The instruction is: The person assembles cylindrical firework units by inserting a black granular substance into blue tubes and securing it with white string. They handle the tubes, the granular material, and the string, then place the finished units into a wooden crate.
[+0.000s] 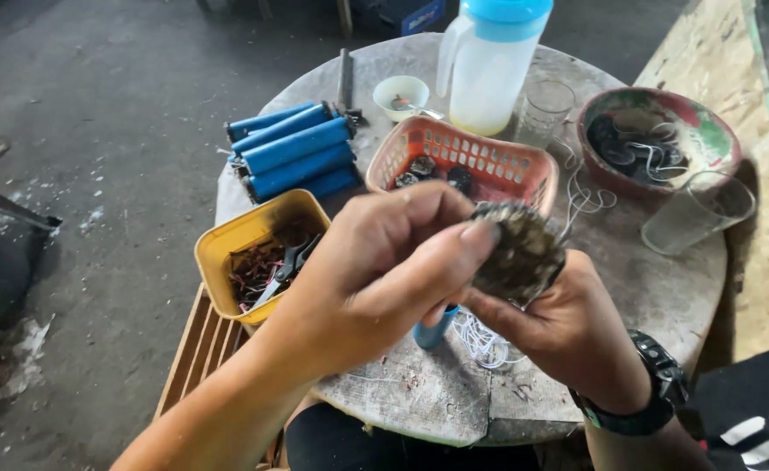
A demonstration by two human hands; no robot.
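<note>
Above round table: both hands clasp dark disc.

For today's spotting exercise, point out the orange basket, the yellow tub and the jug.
orange basket (489,157), head view, on its slotted far wall.
yellow tub (227,240), head view, on its left rim.
jug (489,78), head view, on its white body.

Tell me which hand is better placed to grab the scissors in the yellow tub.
Probably the left hand: it sits right beside the yellow tub holding the scissors. The right hand is farther away, cradling the dark shell from beneath.
</note>
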